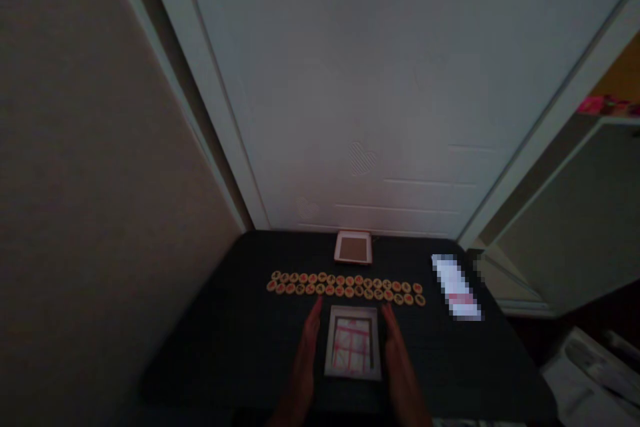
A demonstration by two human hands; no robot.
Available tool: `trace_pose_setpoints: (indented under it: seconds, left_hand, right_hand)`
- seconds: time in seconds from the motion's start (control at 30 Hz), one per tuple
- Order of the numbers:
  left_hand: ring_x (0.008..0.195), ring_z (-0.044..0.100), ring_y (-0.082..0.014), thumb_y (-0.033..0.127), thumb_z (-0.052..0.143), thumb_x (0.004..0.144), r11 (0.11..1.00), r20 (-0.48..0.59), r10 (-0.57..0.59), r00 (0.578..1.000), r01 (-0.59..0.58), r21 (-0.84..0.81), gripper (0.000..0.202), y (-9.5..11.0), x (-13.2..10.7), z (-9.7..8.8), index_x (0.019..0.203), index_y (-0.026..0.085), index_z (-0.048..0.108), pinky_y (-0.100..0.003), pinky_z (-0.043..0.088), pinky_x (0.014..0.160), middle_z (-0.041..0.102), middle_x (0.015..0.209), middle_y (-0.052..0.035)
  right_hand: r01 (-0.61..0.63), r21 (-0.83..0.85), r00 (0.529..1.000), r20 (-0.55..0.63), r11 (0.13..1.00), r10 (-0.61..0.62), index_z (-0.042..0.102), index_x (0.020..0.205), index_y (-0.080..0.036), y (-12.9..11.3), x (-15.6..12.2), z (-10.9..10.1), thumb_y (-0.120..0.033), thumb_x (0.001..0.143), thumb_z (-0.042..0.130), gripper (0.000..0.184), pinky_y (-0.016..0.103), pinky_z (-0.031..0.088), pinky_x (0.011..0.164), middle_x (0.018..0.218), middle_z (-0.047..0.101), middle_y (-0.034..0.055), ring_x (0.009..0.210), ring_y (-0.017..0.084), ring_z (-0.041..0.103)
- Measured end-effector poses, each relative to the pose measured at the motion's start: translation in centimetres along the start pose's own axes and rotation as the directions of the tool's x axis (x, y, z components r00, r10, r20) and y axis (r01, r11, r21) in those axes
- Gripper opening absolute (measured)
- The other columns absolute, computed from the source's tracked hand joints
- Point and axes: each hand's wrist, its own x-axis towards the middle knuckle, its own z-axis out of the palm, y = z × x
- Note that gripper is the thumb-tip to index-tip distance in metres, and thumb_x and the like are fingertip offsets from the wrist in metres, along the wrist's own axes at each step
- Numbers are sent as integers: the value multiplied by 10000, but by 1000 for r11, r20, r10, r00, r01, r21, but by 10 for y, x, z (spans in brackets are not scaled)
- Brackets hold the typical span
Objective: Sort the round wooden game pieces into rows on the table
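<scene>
A small open box [353, 344] with a red-lined sheet inside lies on a black table [225, 347]. My left hand [306, 350] rests flat against the box's left side, fingers stretched forward. My right hand [397, 353] lies flat along its right side, fingers also stretched out. Just beyond the fingertips run two rows of several round wooden game pieces [345, 285] with red and dark marks. A shallow box lid [353, 247] sits at the table's far edge.
A white packet [456, 287] lies at the table's right. A pale door [360, 93] rises behind the table, a beige wall [75, 180] stands at the left, and a grey cabinet [575, 227] is at the right. The room is dim.
</scene>
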Motion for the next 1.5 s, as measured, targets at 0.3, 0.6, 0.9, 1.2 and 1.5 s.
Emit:
trace_pose_setpoints:
  seconds: [0.3,0.6,0.9,1.2,1.5]
  left_hand:
    - [1446,373,-350,410,714,835,819,271,98,958,-232,525,755,5,-13,-37,1517,340,396,-579,346,1168,383,1590,-77]
    - [1356,509,-327,369,694,844,706,284,180,942,-325,629,633,-17,-11,-37,1447,368,500,-530,462,1100,533,1487,-39]
    - [1381,479,-322,398,725,831,717,303,189,934,-342,608,675,-14,-10,-37,1458,373,477,-513,463,1103,437,1560,-47]
    - [1352,513,-320,379,731,824,715,308,209,928,-360,600,623,-8,-8,-37,1413,389,527,-498,491,1082,454,1548,-24]
    - [1341,521,-316,360,709,844,690,322,201,925,-367,624,535,-5,-10,-37,1361,386,576,-500,490,1082,477,1529,-21]
  right_hand:
    - [277,-320,954,205,906,-219,674,1277,-272,-1,-10,-31,-355,893,676,393,438,509,1061,1436,576,102,1303,291,571]
    - [348,-397,931,255,849,-262,713,1211,-296,4,-6,-26,-343,886,690,330,442,527,1042,1375,631,81,1283,292,589]
    - [290,-386,954,187,876,-234,706,1229,-294,-5,-7,-28,-370,915,647,329,412,550,1019,1335,660,85,1233,280,631]
    - [144,-428,965,-138,892,-222,699,1167,-252,12,16,-68,-412,986,510,307,469,573,960,1197,710,112,1100,283,683]
    - [264,-582,926,-70,769,-371,646,1205,-222,38,79,-101,-336,979,480,302,536,502,1021,1234,664,129,1161,291,618]
